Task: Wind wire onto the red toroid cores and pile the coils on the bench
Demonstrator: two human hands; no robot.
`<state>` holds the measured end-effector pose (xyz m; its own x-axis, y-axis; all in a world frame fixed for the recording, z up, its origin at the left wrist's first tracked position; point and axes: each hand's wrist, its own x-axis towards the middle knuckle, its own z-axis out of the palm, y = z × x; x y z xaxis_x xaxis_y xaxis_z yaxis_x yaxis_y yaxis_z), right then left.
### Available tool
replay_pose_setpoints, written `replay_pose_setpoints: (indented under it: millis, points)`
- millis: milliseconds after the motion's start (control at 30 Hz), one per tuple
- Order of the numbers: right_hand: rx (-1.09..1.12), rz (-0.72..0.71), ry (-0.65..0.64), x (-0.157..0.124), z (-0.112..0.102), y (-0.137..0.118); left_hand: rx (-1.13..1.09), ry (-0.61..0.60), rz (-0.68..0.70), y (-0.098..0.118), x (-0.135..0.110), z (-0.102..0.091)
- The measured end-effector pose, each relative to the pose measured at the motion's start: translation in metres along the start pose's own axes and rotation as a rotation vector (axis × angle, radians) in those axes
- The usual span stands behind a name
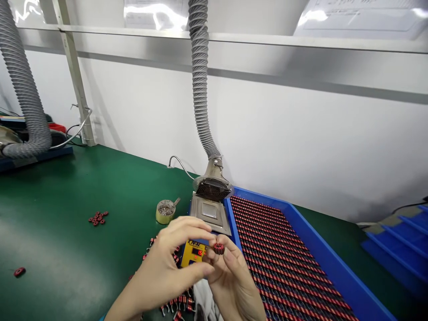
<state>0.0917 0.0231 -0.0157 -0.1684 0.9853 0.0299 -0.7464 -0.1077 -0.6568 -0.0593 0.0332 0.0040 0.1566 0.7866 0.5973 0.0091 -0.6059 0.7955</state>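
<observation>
A small red toroidal coil [219, 248] with dark windings sits between the fingertips of my right hand [231, 285], which grips it. My left hand [163, 272] curls in beside the coil, its thumb and fingertips very close to it. Whether the left fingers touch or hold anything is hidden. Behind both hands stands a yellow solder pot controller [193, 252] with a red digital display. A heap of red coils with wire leads [179, 304] lies under the hands, partly hidden, next to a white cloth [203, 302].
A blue tray [337, 249] holds dense rows of red coils to the right. A metal soldering unit [210, 209] sits under a grey fume hose [200, 76]. A small tin [165, 211] and loose red rings [97, 218] lie on the green mat [50, 232].
</observation>
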Motion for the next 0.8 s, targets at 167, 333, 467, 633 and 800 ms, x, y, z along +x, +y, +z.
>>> replay_pose_setpoints:
  millis: [167,333,467,633,800]
  points:
    - [-0.046,-0.007,0.001,0.001,-0.005,0.007,-0.043,-0.001,-0.093,0.001,0.002,0.012]
    - [-0.088,-0.065,0.039,-0.004,0.010,0.005,-0.357,0.110,-0.201,-0.009,0.004,0.013]
    - [-0.120,-0.008,-0.031,-0.006,0.009,0.002,-0.442,0.266,-0.206,-0.016,0.003,0.005]
    - [-0.131,-0.060,-0.029,-0.003,-0.005,0.002,-0.385,-0.009,-0.161,-0.012,0.004,-0.003]
    - [0.015,0.046,-0.054,0.002,-0.012,0.006,-0.366,-0.044,-0.172,-0.006,0.004,0.006]
